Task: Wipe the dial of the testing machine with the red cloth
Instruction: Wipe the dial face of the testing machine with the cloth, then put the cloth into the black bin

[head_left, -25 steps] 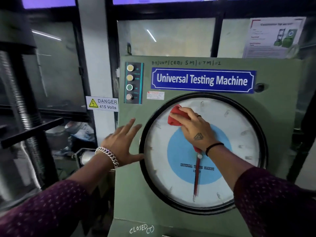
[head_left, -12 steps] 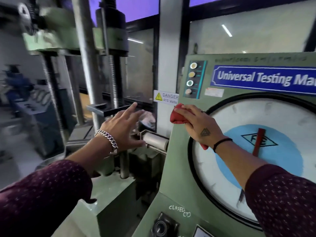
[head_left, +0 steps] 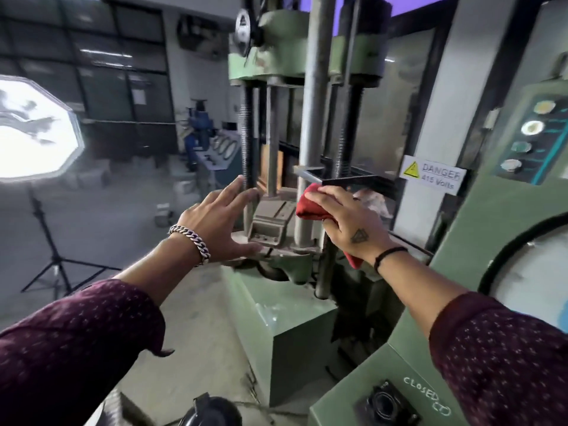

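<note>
Dial point(head_left: 531, 272) sits at the far right edge, only its left arc and black rim in view, on the green console point(head_left: 479, 229). No hand on it now, so wiping looks paused or finished; glass cleanliness can't be judged from this sliver. Red cloth point(head_left: 310, 207) is well left of the dial, bunched under the right hand point(head_left: 350, 222), which grips it with fingers curled over, in front of the load frame columns point(head_left: 310, 118). Cloth tail hangs below the wrist. Left hand point(head_left: 221, 229) is spread flat, fingers apart, holding nothing, hovering near the frame's lower grip block point(head_left: 270, 222); contact unclear. Danger sign point(head_left: 433, 176) is between frame and console.
</note>
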The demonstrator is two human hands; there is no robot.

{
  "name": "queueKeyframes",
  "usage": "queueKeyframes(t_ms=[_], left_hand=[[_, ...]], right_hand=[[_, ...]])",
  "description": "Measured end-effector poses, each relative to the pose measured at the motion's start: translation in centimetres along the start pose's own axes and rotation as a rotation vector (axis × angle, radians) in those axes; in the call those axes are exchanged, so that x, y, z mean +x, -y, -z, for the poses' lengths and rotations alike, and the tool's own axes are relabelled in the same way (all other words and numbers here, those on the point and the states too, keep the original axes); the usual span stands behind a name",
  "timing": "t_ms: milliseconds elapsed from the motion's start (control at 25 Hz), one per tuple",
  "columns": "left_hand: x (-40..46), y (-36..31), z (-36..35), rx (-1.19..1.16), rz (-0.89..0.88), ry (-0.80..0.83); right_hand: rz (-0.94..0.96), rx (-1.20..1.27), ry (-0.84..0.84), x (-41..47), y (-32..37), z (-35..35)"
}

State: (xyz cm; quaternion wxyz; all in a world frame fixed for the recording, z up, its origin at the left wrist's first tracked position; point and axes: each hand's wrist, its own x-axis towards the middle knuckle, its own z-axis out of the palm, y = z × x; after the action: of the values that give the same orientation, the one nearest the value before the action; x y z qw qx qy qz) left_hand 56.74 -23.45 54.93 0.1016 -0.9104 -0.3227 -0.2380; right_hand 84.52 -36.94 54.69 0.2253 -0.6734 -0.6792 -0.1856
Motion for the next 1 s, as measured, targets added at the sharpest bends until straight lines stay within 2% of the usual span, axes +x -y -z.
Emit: queueKeyframes(t_ms=[200,400,680,1000], left_hand=[[-4.8,10.8,-1.0,0.013,0.138,0.033],[-10.0,19.3,-4.2,-0.023,0.211,0.077],[-17.0,24.8,-11.0,-0.107,0.292,0.230],[-26.0,26.8,-20.5,-0.252,0.404,0.446]], right_hand=[[0.083,0.099,0.070,6.9,8.1,-7.6],[0.079,0.169,0.141,10.0,15.3,-15.4],[0.052,0.261,0.284,8.2,20.8,-26.0],[-0.052,0.367,0.495,2.0,24.5,-38.9]])
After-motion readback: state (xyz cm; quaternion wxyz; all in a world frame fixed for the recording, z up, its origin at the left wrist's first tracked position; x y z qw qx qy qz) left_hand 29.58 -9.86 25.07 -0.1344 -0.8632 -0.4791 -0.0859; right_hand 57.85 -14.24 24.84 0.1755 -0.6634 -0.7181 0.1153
